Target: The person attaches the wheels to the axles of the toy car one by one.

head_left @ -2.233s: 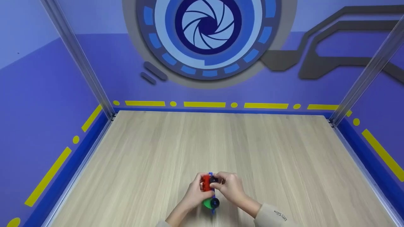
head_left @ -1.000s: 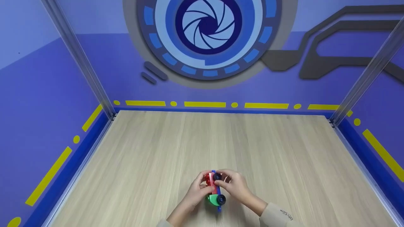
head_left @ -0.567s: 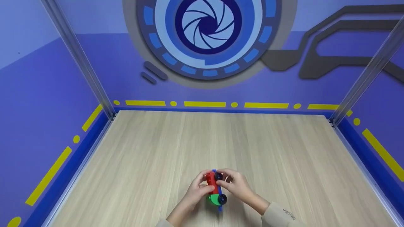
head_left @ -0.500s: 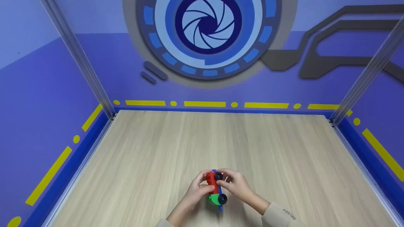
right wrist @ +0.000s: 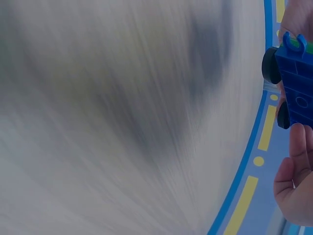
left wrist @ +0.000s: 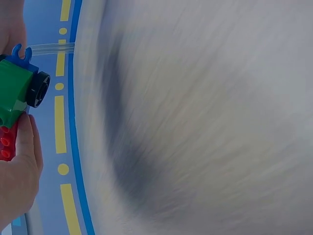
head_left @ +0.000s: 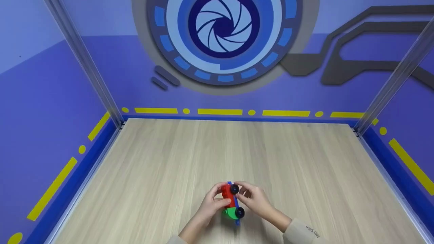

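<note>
Between both hands a building-block toy car [head_left: 231, 199] is held up over the table, tilted so its wheeled side shows. It has a blue base [right wrist: 299, 85] with a hook at the near end, a red studded brick [head_left: 226, 191], a rounded green block [left wrist: 13, 90] and black wheels [head_left: 239, 212]. My left hand [head_left: 213, 204] grips it from the left, thumb on the red brick. My right hand [head_left: 256, 200] holds the far right part, thumb and index finger around a black wheel [head_left: 234, 188]. In the right wrist view, a fingertip touches the base's edge.
The wood-grain table [head_left: 190, 149] lies below the hands. Blue printed walls [head_left: 190, 91] with yellow dashes enclose it at the back and both sides. Metal posts [head_left: 91, 71] stand at the back corners.
The toy car has moved slightly right and tilted, bringing its wheels and red side more into view. My right thumb has slid off the far wheel to just beside it. The left grip stays.
</note>
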A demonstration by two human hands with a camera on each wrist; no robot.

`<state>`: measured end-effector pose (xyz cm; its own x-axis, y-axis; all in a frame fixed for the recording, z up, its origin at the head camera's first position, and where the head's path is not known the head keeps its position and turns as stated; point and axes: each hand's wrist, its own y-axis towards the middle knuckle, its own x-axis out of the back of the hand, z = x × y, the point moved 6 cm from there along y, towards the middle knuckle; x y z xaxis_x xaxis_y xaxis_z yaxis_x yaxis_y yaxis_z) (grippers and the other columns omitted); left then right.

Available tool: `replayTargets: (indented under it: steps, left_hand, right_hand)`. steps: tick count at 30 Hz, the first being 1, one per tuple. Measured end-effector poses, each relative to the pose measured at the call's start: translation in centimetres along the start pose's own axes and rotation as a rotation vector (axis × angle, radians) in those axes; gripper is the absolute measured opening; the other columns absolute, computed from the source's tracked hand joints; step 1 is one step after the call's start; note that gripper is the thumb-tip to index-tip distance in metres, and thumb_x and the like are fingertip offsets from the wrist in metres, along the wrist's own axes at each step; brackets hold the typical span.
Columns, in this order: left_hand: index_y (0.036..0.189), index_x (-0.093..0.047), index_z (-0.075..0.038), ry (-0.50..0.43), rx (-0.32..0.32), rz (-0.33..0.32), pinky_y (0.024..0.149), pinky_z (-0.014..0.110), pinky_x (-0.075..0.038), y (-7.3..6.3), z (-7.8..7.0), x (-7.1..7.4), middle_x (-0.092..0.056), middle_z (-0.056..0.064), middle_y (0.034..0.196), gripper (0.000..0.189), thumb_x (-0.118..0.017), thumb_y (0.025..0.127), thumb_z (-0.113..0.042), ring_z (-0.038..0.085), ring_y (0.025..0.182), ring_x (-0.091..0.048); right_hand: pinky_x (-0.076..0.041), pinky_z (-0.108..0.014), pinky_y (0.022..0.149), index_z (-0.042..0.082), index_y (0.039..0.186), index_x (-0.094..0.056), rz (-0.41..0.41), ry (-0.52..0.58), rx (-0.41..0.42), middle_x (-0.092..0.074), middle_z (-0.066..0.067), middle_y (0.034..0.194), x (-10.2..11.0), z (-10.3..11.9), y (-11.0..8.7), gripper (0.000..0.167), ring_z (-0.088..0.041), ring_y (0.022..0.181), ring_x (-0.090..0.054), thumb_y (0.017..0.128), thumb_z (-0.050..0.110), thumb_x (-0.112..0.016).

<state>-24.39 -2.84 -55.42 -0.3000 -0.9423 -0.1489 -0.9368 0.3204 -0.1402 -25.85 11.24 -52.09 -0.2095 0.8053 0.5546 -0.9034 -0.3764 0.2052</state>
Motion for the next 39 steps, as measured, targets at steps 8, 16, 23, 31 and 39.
replayTargets:
  steps: [8,16,23,31,39]
  left_hand:
    - [0.126,-0.039,-0.009,-0.001,0.001,-0.041,0.077,0.036,-0.05,0.2,0.0,0.3,-0.035,0.018,0.128,0.052,-0.062,0.079,-0.016,0.02,0.087,-0.058]
    - [0.126,-0.035,-0.007,0.034,-0.016,-0.134,0.078,0.032,-0.049,0.5,-0.2,0.8,-0.035,0.02,0.129,0.055,-0.062,0.079,-0.018,0.018,0.085,-0.056]
    - [0.126,-0.032,-0.006,-0.002,-0.011,-0.198,0.083,0.037,-0.048,0.2,-0.8,0.8,-0.03,0.022,0.132,0.056,-0.062,0.08,-0.016,0.023,0.097,-0.053]
    - [0.126,-0.034,-0.008,0.027,0.021,-0.281,0.084,0.04,-0.047,0.4,-0.1,1.1,-0.029,0.023,0.134,0.056,-0.063,0.08,-0.02,0.032,0.11,-0.048]
    - [0.125,-0.035,-0.008,0.051,0.023,-0.313,0.08,0.037,-0.049,0.4,-0.3,0.6,-0.032,0.023,0.134,0.055,-0.063,0.079,-0.02,0.033,0.11,-0.048]
  right_hand:
    - [-0.044,-0.018,0.057,0.006,0.11,-0.059,-0.026,-0.003,0.016,-0.06,-0.001,0.075,0.5,0.2,-0.4,0.031,-0.003,0.062,-0.048,0.08,0.01,-0.062]
    - [-0.042,-0.018,0.057,0.011,0.109,-0.06,-0.088,-0.045,0.088,-0.058,-0.003,0.09,1.0,0.6,-1.3,0.03,-0.005,0.066,-0.05,0.079,0.014,-0.063]
    - [-0.045,-0.02,0.06,0.015,0.112,-0.057,-0.086,-0.117,0.158,-0.051,-0.004,0.11,0.3,1.0,-2.1,0.04,-0.017,0.082,-0.054,0.074,0.021,-0.07]
    - [-0.05,-0.031,0.074,0.015,0.116,-0.055,-0.157,-0.278,0.279,-0.046,-0.007,0.121,-0.6,1.6,-3.0,0.057,-0.017,0.096,-0.055,0.064,0.021,-0.077]
    - [-0.051,-0.03,0.075,0.017,0.116,-0.052,-0.192,-0.314,0.275,-0.045,-0.007,0.122,-1.4,1.3,-3.2,0.06,-0.017,0.096,-0.055,0.063,0.02,-0.078]
